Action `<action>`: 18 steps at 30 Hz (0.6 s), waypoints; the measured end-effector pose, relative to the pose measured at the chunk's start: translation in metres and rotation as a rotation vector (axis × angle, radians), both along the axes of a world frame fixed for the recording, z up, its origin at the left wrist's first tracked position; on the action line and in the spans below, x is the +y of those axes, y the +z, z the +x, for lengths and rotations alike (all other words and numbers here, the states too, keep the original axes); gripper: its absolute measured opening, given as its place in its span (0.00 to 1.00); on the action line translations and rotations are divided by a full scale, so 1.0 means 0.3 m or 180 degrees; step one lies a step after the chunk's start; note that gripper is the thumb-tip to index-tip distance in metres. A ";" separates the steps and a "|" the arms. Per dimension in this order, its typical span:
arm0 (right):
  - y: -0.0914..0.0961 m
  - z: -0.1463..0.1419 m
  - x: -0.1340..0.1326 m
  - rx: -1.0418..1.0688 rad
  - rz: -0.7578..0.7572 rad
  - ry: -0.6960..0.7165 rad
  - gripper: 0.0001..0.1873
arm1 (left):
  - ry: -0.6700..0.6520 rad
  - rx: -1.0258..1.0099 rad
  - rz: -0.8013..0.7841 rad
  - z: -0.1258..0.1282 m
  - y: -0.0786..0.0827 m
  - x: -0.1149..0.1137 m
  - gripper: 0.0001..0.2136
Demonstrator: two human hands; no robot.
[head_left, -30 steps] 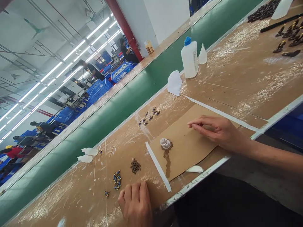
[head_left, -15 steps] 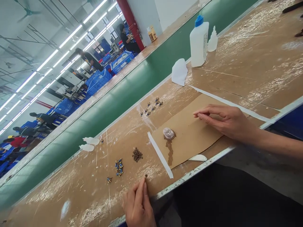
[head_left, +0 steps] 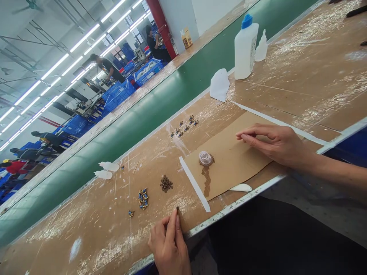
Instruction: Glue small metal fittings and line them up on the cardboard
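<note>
My left hand (head_left: pixel 169 244) sits at the bench's near edge, with thumb and forefinger pinching a tiny dark bead (head_left: pixel 177 209). My right hand (head_left: pixel 272 145) rests on a brown cardboard sheet (head_left: pixel 243 152), fingers together and nothing visible in them. On that sheet stands a clear plastic cap (head_left: pixel 205 158) beside a brown stain. Left of the sheet lie a heap of small brown rings (head_left: pixel 166 183), a cluster of blue-and-gold small parts (head_left: pixel 143 198), and a loose group of similar parts (head_left: pixel 185 126).
A white glue bottle with a blue cap (head_left: pixel 246 47) and a small dropper bottle (head_left: pixel 262 46) stand at the far side. White tape strips (head_left: pixel 195 184) lie on the scratched bench. Beyond it runs a green conveyor belt (head_left: pixel 120 126); co-workers and blue crates (head_left: pixel 119 95) stand farther off.
My left hand has risen from the bench surface to a fingertip pinch on the small bead. The whole view has shifted slightly as my head moved; my right hand stays on the cardboard.
</note>
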State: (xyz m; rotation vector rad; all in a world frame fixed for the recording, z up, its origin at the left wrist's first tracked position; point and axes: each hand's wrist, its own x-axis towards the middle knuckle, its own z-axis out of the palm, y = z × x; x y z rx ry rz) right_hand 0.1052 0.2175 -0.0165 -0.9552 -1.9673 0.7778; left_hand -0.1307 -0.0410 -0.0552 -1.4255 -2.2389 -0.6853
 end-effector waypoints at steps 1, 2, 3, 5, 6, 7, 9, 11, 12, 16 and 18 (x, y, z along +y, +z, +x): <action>-0.001 0.000 0.000 -0.0007 -0.0006 0.0003 0.11 | 0.0000 -0.0006 -0.0004 -0.002 -0.002 0.000 0.11; -0.001 0.000 0.000 -0.0021 -0.0014 0.0008 0.11 | -0.0012 -0.0010 0.0000 -0.004 -0.003 0.000 0.11; -0.001 -0.001 0.000 -0.0030 -0.0015 0.0011 0.11 | -0.0031 -0.0008 0.0009 -0.006 -0.003 0.000 0.11; -0.001 -0.002 -0.001 -0.0044 -0.0023 0.0003 0.11 | -0.0060 0.0020 0.0030 -0.007 -0.003 0.001 0.11; 0.000 -0.003 -0.001 -0.0043 -0.0023 0.0004 0.11 | -0.0073 0.0030 0.0043 -0.007 -0.003 0.002 0.11; 0.000 -0.004 -0.001 -0.0033 -0.0014 0.0000 0.11 | -0.0095 0.0028 0.0058 -0.007 -0.002 0.002 0.11; 0.001 -0.006 -0.001 -0.0025 -0.0002 0.0006 0.11 | -0.0132 -0.0002 0.0085 -0.007 0.000 0.003 0.12; 0.000 -0.006 0.000 -0.0038 -0.0011 0.0020 0.11 | -0.0140 -0.0059 0.0085 -0.005 0.000 0.002 0.12; 0.000 -0.005 0.000 -0.0042 -0.0015 0.0018 0.11 | -0.0125 -0.0093 0.0068 -0.004 0.000 0.002 0.12; 0.003 -0.003 -0.001 0.0004 -0.0009 -0.0013 0.12 | -0.0018 -0.0243 -0.0039 0.003 -0.001 0.002 0.13; 0.005 -0.003 -0.003 0.0024 -0.0023 -0.0009 0.12 | -0.0021 -0.0284 -0.0049 0.001 0.001 -0.002 0.13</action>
